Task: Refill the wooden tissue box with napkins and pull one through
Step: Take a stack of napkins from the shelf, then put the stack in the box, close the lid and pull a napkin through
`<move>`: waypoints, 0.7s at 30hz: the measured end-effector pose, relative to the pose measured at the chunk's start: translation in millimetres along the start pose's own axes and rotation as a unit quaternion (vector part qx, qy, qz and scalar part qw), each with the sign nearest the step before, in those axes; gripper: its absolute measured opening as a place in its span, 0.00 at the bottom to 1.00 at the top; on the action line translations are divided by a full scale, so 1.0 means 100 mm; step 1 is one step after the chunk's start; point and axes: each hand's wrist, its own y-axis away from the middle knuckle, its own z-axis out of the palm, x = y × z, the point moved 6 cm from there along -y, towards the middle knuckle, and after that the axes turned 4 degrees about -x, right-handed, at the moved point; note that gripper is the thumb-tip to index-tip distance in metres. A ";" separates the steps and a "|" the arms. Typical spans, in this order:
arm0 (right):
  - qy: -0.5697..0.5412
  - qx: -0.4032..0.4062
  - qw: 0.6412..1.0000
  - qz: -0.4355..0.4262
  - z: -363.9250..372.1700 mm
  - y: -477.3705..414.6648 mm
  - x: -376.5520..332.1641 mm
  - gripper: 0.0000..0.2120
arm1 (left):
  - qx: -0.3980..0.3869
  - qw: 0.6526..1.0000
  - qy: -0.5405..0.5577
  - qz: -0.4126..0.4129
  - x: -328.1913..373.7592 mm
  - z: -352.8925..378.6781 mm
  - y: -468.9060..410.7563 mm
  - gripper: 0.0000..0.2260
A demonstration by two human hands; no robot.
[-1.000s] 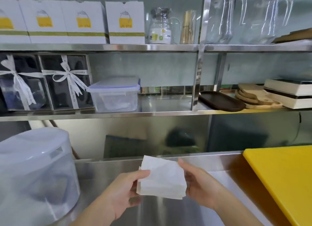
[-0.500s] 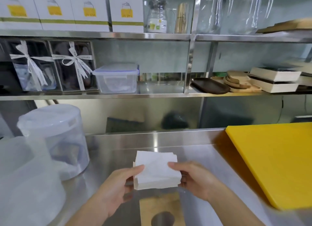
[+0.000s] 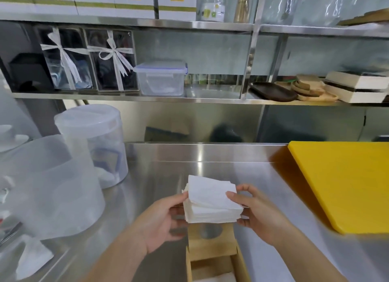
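Steel tabletop (image 3: 147, 197) bearing the wooden tissue box (image 3: 212, 258) at the near edge, slid open and seemingly not yet refilled; just above it, a napkin stack (image 3: 210, 206) pinched between left hand (image 3: 162, 220) and right hand (image 3: 259, 214); loading and pulling one through apparently left.

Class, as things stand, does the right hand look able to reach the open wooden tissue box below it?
Probably yes. The right hand is just above the wooden tissue box with nothing between them, but both it and the left hand are holding the napkin stack.
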 end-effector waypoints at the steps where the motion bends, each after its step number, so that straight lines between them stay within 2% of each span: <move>1: 0.007 0.002 1.000 -0.001 -0.01 0.03 0.02 0.14 | 0.002 1.000 0.000 -0.003 -0.03 0.00 0.02 0.19; 5: 0.032 0.004 0.999 -0.002 -0.04 0.12 0.08 0.12 | 0.016 1.000 -0.021 -0.009 -0.15 -0.01 0.09 0.23; 7: 0.039 -0.005 0.999 0.002 -0.05 0.17 0.14 0.15 | 0.019 0.999 -0.031 -0.015 -0.23 0.00 0.12 0.23; 10: 0.053 -0.021 0.998 0.017 -0.06 0.24 0.28 0.20 | 0.023 0.999 -0.042 -0.026 -0.35 0.01 0.17 0.19; 14: 0.051 -0.043 0.997 0.049 -0.07 0.33 0.46 0.11 | 0.033 0.995 -0.093 -0.033 -0.50 0.06 0.21 0.10; 21: 0.096 -0.031 0.992 0.080 -0.13 0.43 0.71 0.16 | 0.085 0.984 -0.157 -0.024 -0.73 0.12 0.20 0.06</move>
